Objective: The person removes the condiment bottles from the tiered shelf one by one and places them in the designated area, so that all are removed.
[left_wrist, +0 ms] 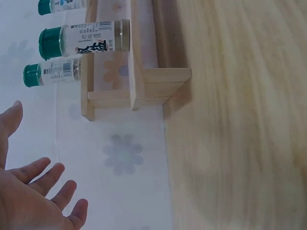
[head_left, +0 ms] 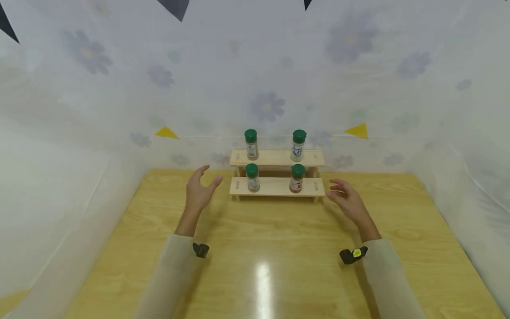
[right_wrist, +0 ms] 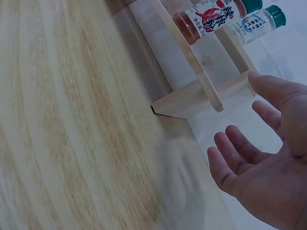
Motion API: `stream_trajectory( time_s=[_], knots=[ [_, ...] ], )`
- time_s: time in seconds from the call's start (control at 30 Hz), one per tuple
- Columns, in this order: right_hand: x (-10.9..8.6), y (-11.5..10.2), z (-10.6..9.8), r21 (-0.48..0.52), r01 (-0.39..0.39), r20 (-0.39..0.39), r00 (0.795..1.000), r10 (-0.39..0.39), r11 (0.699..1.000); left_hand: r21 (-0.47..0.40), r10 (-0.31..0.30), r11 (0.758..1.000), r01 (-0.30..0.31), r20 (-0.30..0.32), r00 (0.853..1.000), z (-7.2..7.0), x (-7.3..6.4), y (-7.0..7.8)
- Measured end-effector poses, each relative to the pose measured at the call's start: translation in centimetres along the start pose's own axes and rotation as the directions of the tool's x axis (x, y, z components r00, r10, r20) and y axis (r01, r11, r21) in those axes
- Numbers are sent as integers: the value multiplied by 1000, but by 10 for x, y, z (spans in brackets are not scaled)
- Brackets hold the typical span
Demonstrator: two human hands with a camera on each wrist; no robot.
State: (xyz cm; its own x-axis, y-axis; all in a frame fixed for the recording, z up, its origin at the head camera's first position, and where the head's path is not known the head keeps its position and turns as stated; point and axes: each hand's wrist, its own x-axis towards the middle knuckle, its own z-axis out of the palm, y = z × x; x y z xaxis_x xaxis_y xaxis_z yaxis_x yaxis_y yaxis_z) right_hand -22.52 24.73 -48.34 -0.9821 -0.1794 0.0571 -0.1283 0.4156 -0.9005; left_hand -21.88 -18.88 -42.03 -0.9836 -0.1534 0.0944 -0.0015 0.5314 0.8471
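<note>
A two-tier wooden spice rack [head_left: 275, 188] stands at the back of the table with green-capped jars on it. On the upper tier are a left jar [head_left: 251, 145] and a right jar [head_left: 298, 146]. The lower tier bears a jar of pale contents [head_left: 253, 178] and a jar of red powder [head_left: 296, 178]. My left hand [head_left: 198, 190] hovers left of the rack, thumb and fingers spread, holding nothing. Close to the rack's right end, my right hand [head_left: 347, 201] is in the air with fingers loosely bent and nothing in them.
The wooden table [head_left: 239, 248] extends in front of the rack. Behind it hangs a flower-patterned white sheet [head_left: 215, 88], with further sheeting on both sides. Yellow triangles [head_left: 358, 131] flank the rack on the back sheet. A small black camera sits on each wrist.
</note>
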Motion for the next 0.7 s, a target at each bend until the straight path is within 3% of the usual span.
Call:
stream_trajectory(
  time_s=[0.2, 0.43, 0.7],
  knots=[
    [11, 7, 2, 38, -39, 37, 999, 37, 999, -49, 26, 998, -29, -56, 998, 5, 14, 7],
    [23, 14, 5, 138, -94, 137, 988, 75, 986, -106, 26, 994, -38, -109, 994, 7, 21, 18],
    [31, 20, 14, 135, -84, 123, 990, 67, 987, -147, 64, 986, -78, -102, 993, 15, 35, 27]
  ],
)
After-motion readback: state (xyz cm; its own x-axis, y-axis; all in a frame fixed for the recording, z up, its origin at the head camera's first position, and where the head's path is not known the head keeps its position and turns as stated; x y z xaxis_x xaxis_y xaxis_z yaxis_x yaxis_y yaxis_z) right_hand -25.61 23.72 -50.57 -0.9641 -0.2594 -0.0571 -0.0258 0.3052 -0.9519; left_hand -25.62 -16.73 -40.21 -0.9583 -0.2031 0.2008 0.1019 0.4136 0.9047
